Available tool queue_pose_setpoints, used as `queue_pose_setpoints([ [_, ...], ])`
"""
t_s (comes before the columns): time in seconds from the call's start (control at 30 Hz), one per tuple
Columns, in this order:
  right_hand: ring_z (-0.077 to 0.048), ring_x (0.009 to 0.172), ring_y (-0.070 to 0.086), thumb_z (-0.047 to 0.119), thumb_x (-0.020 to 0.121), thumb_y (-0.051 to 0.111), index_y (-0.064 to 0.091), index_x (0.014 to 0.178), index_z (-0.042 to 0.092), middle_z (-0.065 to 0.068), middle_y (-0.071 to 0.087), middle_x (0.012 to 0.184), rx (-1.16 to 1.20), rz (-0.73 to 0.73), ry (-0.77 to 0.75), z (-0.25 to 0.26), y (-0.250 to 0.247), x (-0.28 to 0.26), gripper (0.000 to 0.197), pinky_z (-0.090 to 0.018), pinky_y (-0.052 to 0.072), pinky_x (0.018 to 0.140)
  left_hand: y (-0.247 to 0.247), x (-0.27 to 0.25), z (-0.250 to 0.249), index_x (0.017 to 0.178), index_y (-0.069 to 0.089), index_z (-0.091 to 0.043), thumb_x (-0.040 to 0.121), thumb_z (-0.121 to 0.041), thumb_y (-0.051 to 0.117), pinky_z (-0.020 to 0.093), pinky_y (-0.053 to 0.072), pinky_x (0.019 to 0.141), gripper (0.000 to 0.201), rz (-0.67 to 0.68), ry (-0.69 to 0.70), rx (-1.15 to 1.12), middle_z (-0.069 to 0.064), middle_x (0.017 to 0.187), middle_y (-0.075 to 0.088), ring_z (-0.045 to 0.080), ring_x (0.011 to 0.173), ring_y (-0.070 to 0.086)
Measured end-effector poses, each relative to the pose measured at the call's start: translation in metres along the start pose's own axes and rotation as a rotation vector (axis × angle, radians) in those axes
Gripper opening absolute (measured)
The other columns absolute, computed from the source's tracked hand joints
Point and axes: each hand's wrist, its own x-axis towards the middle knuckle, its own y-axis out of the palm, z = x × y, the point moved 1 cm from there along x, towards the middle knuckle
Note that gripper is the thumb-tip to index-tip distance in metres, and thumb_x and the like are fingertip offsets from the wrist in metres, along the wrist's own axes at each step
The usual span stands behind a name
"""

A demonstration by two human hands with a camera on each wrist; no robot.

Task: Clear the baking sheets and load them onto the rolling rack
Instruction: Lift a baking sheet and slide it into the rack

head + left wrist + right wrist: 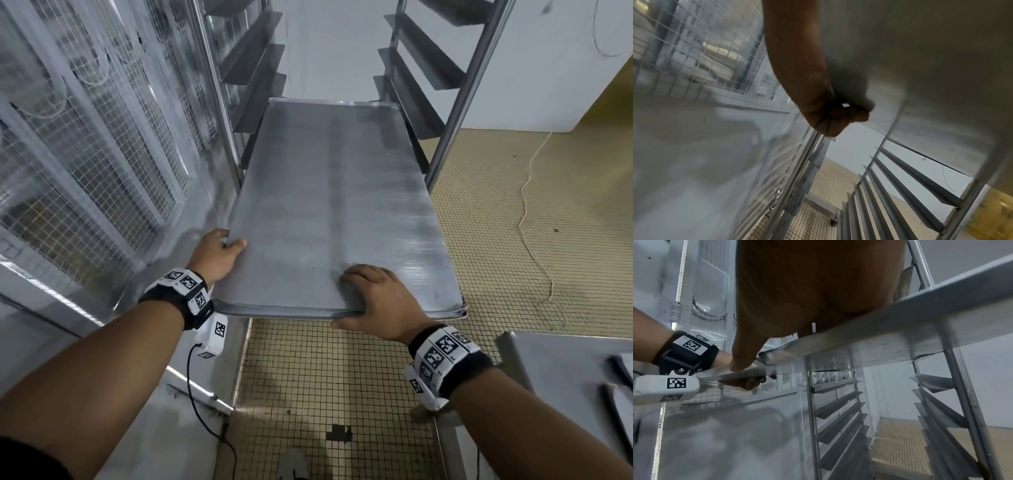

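Note:
A bare, scuffed metal baking sheet (329, 205) lies level, its far end between the angled rails of the rolling rack (460, 99) and its near half sticking out towards me. My left hand (219, 251) grips the sheet's left edge near the front corner, thumb on top. In the left wrist view its fingers (835, 117) curl under the sheet's underside (931, 68). My right hand (373, 298) holds the near rim, fingers on top and thumb along the front edge. In the right wrist view, the palm (807, 293) sits over the rim (890, 335).
Several empty rails (255, 78) run up both sides of the rack. A wire-mesh cabinet (89, 144) stands close on the left. A steel table (561, 373) with dark trays (620, 401) is at the lower right. A thin cord (527, 212) trails over the tiled floor (329, 377).

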Motion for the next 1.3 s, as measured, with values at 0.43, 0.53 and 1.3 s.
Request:
queue_pose_setpoints([
  [0.43,-0.013,0.128,0.051,0.075,0.077,0.046,0.065,0.125,0.023,0.007,0.057,0.137,-0.014,-0.010,-0.044,0.004,-0.003,0.003,0.074,-0.034,0.039,0.109,0.005,-0.039,-0.020,0.137,0.047,-0.021,0.085,-0.062,0.056,0.046,0.036,0.111,0.066,0.196,0.178,0.525,0.014,0.147,0.039,0.035,0.134,0.042],
  [0.53,-0.014,0.128,0.051,0.076,0.076,0.041,0.065,0.125,0.023,0.007,0.057,0.138,-0.003,-0.017,-0.019,0.003,-0.002,0.005,0.076,-0.033,0.038,0.108,0.013,-0.057,-0.037,0.142,0.047,-0.024,0.091,-0.056,0.054,0.051,0.024,0.116,0.061,0.204,0.276,0.660,0.005,0.159,0.027,0.028,0.147,0.021],
  [1.3,-0.016,0.135,0.045,0.062,0.092,0.046,0.060,0.135,0.024,0.007,0.053,0.146,-0.049,-0.141,0.097,-0.028,-0.002,0.028,0.059,-0.038,0.033,0.113,0.052,-0.073,-0.075,0.135,0.057,-0.021,0.091,-0.066,0.046,0.035,0.039,0.108,0.064,0.225,0.689,0.814,-0.004,0.144,0.053,0.016,0.134,0.044],
])
